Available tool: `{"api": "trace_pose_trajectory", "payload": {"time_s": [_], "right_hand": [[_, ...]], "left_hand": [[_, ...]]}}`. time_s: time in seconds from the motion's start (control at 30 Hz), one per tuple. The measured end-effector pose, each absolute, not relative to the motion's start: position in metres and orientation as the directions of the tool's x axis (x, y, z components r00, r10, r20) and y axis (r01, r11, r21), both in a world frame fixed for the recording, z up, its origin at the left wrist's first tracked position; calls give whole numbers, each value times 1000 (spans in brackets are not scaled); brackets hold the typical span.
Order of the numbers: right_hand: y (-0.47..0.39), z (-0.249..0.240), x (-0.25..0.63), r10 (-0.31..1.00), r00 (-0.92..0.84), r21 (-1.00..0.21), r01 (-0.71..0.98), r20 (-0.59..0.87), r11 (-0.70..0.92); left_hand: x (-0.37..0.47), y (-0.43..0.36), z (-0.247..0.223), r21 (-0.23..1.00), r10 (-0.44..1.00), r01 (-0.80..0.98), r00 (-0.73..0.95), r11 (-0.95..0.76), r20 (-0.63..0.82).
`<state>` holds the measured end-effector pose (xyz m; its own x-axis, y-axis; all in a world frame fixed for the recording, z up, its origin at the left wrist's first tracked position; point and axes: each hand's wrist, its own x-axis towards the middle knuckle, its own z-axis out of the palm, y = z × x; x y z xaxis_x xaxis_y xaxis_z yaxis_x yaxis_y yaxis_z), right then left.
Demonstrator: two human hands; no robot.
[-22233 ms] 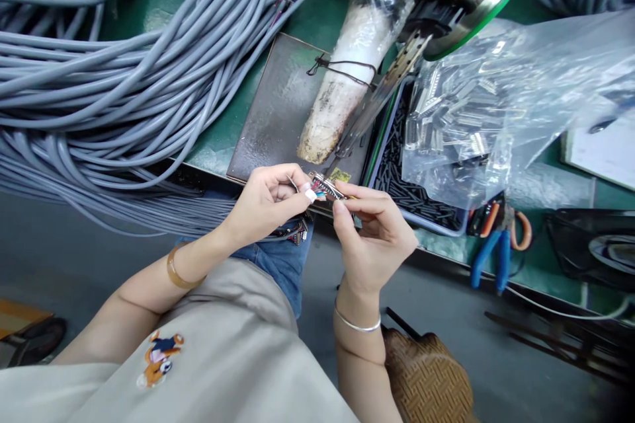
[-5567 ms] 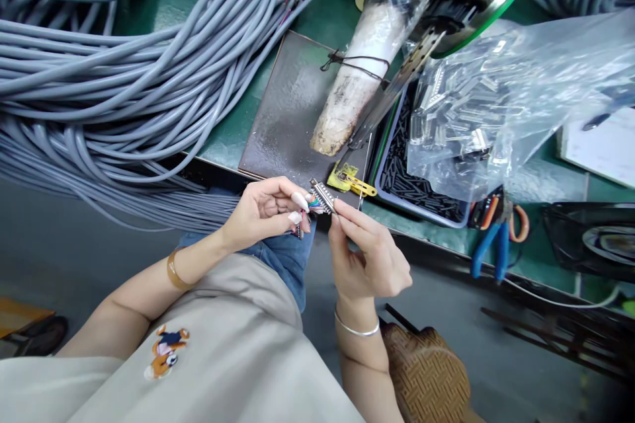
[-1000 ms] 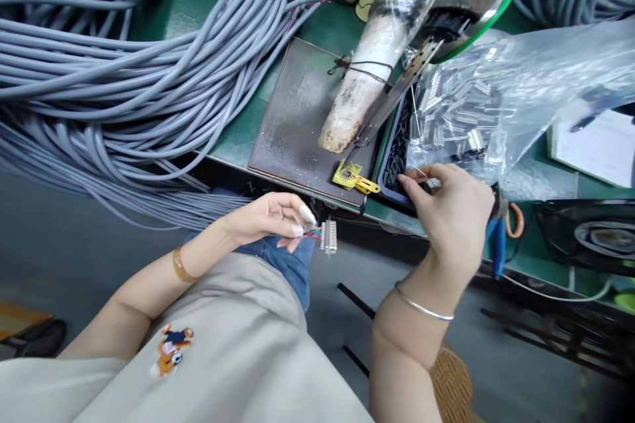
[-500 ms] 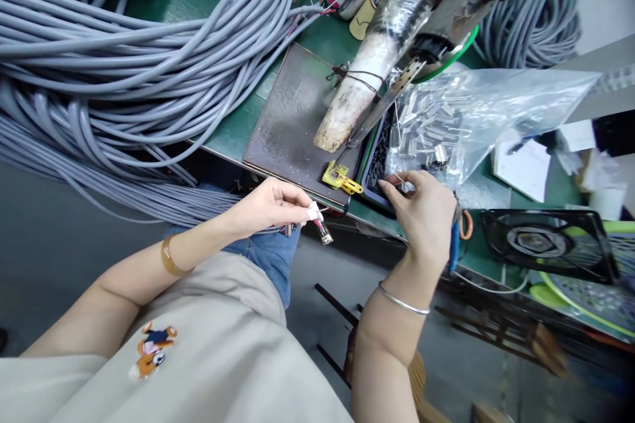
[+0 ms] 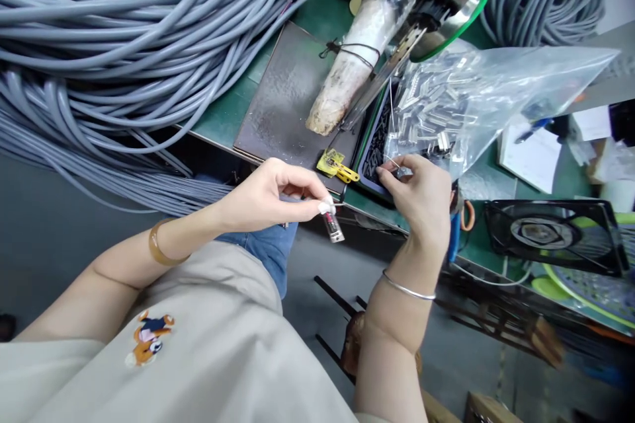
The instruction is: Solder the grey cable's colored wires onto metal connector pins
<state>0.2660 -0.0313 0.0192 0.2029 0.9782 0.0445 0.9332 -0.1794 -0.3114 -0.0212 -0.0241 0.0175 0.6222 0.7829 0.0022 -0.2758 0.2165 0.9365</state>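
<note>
My left hand (image 5: 280,195) pinches a small connector (image 5: 333,227) with a white piece at its top, held in front of the table edge. The connector's metal end hangs down, with red and dark wires showing near it. My right hand (image 5: 419,195) is closed in a pinch at the near edge of a dark tray (image 5: 370,182) of small black parts. A thin light strand shows at its fingertips; what it belongs to I cannot make out. A clear bag (image 5: 441,96) of metal pieces lies just beyond this hand.
Grey cables (image 5: 149,46) cover the left side. A dark board (image 5: 282,99) lies under a white-tipped duct (image 5: 337,89). Yellow snips (image 5: 342,170) rest at its near edge. A black fan (image 5: 550,234) and blue-handled pliers (image 5: 454,238) are at the right.
My left hand has moved right with the connector, which shows more fully below the fingers. My right hand stays by the tray, slightly higher in view. The whole view has shifted a little.
</note>
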Motion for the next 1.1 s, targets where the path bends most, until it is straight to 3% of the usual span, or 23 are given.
{"api": "trace_pose_trajectory", "payload": {"time_s": [0.07, 0.17, 0.33, 0.4, 0.5, 0.6, 1.1], "right_hand": [[-34, 19, 265, 966, 247, -331, 920, 72, -210], [-41, 25, 259, 929, 319, -409, 885, 189, -221], [-64, 46, 236, 805, 426, -639, 766, 413, -78], [-76, 50, 221, 824, 388, -699, 715, 414, 14], [-87, 49, 197, 933, 204, -771, 628, 296, 107], [-88, 43, 179, 956, 120, -769, 624, 269, 139], [-79, 38, 172, 976, 11, -753, 638, 218, 161]], "left_hand": [[-21, -22, 17, 900, 794, -362, 608, 244, 29], [-22, -19, 7, 830, 814, -424, 577, 363, -61], [-19, -19, -3, 840, 813, -306, 529, 449, -242], [-15, -21, -1, 864, 818, -276, 528, 421, -230], [-11, -23, 1, 890, 815, -227, 535, 395, -225], [-11, -25, 1, 904, 801, -168, 544, 393, -247], [-14, -25, 0, 917, 762, -110, 598, 384, -248]]}}
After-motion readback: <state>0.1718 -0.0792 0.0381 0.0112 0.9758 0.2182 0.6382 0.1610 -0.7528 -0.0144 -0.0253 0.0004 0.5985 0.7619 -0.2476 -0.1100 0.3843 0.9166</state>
